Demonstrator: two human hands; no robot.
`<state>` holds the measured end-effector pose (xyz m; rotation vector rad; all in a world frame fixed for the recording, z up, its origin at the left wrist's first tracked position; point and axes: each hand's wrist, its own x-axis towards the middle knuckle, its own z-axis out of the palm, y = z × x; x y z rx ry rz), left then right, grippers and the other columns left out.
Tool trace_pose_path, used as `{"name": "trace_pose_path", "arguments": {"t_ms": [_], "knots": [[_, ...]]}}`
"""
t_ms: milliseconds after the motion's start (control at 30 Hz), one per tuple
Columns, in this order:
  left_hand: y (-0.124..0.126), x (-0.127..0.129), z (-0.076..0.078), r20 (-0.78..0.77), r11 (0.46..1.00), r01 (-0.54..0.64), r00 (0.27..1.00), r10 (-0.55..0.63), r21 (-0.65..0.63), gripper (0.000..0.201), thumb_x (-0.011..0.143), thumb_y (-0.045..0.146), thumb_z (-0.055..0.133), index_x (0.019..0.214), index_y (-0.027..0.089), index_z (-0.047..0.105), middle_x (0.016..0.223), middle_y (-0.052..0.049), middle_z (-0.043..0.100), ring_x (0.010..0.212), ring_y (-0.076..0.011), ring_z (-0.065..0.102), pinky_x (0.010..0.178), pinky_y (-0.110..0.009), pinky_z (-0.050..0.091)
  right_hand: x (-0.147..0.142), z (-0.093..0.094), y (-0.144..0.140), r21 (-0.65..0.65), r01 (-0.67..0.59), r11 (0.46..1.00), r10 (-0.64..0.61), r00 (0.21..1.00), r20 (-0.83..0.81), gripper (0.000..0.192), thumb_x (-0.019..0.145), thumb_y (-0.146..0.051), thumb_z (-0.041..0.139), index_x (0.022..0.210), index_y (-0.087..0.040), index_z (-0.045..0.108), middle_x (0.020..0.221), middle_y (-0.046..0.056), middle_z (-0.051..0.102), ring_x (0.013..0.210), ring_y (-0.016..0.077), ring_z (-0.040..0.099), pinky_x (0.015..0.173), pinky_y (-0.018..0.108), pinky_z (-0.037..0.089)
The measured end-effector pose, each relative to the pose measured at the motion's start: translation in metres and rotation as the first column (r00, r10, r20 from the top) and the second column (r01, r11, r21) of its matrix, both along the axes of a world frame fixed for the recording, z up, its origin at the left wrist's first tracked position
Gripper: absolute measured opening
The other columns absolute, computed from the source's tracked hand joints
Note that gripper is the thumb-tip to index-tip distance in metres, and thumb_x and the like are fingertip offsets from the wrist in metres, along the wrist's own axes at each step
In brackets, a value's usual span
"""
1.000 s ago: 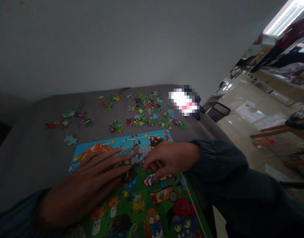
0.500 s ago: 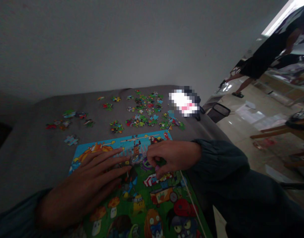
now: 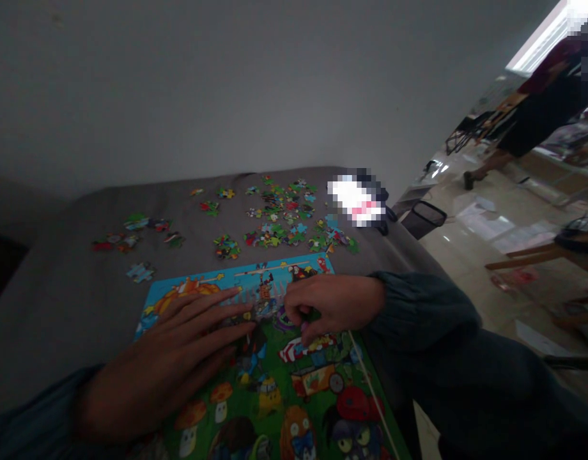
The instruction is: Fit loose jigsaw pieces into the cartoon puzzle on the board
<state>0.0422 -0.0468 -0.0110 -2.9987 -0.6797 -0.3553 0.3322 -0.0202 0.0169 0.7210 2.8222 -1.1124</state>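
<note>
Walking farther off across the shiny floor (image 3: 471,243), a person (image 3: 538,115) has moved since the earlier frame.
Grey table (image 3: 59,306) bears the puzzle (image 3: 294,383); left hand (image 3: 174,358) lies flat and open, right hand (image 3: 332,303) pinches a puzzle piece (image 3: 301,314); loose pieces (image 3: 279,217) beyond.

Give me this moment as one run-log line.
left hand: flat on jigsaw puzzle | right hand: fingers curled at puzzle's middle, piece unclear | loose pieces: scattered on grey table

The scene is dim and underexposed; the grey cloth-covered table (image 3: 59,306) lies in murky shadow. Bright glare enters from the white window strip (image 3: 538,45) at upper right. Edges bend and blur.
</note>
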Motion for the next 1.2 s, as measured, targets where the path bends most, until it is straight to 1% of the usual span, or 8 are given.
{"name": "trace_pose_path", "arguments": {"t_ms": [133,233,333,467,700,833,1000,1200], "knots": [[-0.001,0.000,0.000,0.003,1.000,-0.008,1.000,0.008,-0.019,0.042,0.096,0.028,0.048,0.136,0.039,0.049,0.141,0.008,0.052,0.131,-0.0202,0.043,0.107,-0.037,0.034,0.004,0.001,0.001,-0.008,0.019,1.000,-0.020,0.997,-0.073,0.023,0.080,-0.028,0.074,0.085,-0.014,0.057,0.081,-0.001,0.053,0.073,0.0107,0.050,0.066,0.021,0.039],[-0.001,0.002,0.003,0.025,0.999,-0.012,1.000,0.013,-0.034,0.039,0.097,0.026,0.046,0.134,0.037,0.052,0.139,0.007,0.055,0.129,-0.0204,0.046,0.104,-0.038,0.040,0.008,-0.001,0.011,0.114,0.207,0.972,-0.184,0.965,-0.185,0.021,0.087,-0.032,0.066,0.095,-0.014,0.061,0.085,0.002,0.057,0.077,0.0124,0.053,0.071,0.024,0.043],[-0.002,0.004,0.005,0.039,0.999,-0.017,0.999,0.019,-0.049,0.037,0.097,0.026,0.047,0.132,0.035,0.055,0.138,0.005,0.056,0.129,-0.0210,0.047,0.103,-0.039,0.042,0.008,-0.008,0.031,0.366,0.428,0.826,-0.337,0.896,-0.289,0.020,0.094,-0.029,0.055,0.107,-0.014,0.061,0.099,0.007,0.061,0.095,0.0175,0.053,0.089,0.034,0.042],[-0.001,0.004,0.003,0.032,0.994,-0.043,0.998,0.047,-0.103,0.036,0.096,0.026,0.048,0.130,0.035,0.056,0.135,0.005,0.059,0.128,-0.0211,0.048,0.103,-0.041,0.043,0.000,-0.025,0.061,0.548,0.488,0.679,-0.420,0.871,-0.256,0.032,0.097,-0.032,0.050,0.124,-0.018,0.057,0.123,0.011,0.056,0.118,0.0241,0.044,0.102,0.046,0.035],[0.018,-0.012,-0.010,0.116,0.946,-0.273,0.948,0.295,-0.175,0.032,0.096,0.032,0.046,0.123,0.028,0.062,0.129,-0.004,0.063,0.128,-0.0260,0.048,0.101,-0.047,0.044,-0.006,-0.044,0.078,0.566,0.459,0.685,-0.450,0.877,-0.168,0.037,0.097,-0.039,0.049,0.128,-0.022,0.060,0.129,0.010,0.057,0.122,0.0262,0.040,0.103,0.047,0.033],[0.043,-0.019,0.000,0.091,0.888,-0.388,0.903,0.420,-0.247,0.035,0.096,0.032,0.043,0.123,0.022,0.062,0.133,-0.009,0.059,0.129,-0.0270,0.047,0.106,-0.051,0.039,-0.006,-0.048,0.075,0.591,0.454,0.666,-0.445,0.878,-0.173,0.036,0.098,-0.038,0.046,0.128,-0.024,0.060,0.129,0.009,0.057,0.122,0.0260,0.041,0.101,0.045,0.035],[0.075,-0.002,0.016,-0.078,0.866,-0.428,0.903,0.423,-0.258,0.038,0.094,0.027,0.048,0.130,0.019,0.057,0.140,-0.011,0.053,0.127,-0.0243,0.050,0.108,-0.044,0.038,-0.004,-0.053,0.072,0.650,0.449,0.614,-0.441,0.877,-0.189,0.034,0.098,-0.037,0.046,0.125,-0.025,0.062,0.125,0.009,0.060,0.121,0.0275,0.044,0.099,0.046,0.036],[0.106,0.028,0.010,-0.226,0.856,-0.456,0.885,0.407,-0.244,0.044,0.095,0.024,0.048,0.139,0.022,0.048,0.148,-0.011,0.045,0.132,-0.0293,0.045,0.106,-0.048,0.040,-0.003,-0.052,0.066,0.711,0.403,0.576,-0.428,0.890,-0.157,0.035,0.098,-0.031,0.045,0.130,-0.033,0.058,0.126,0.009,0.059,0.120,0.0312,0.044,0.092,0.047,0.040]]}}
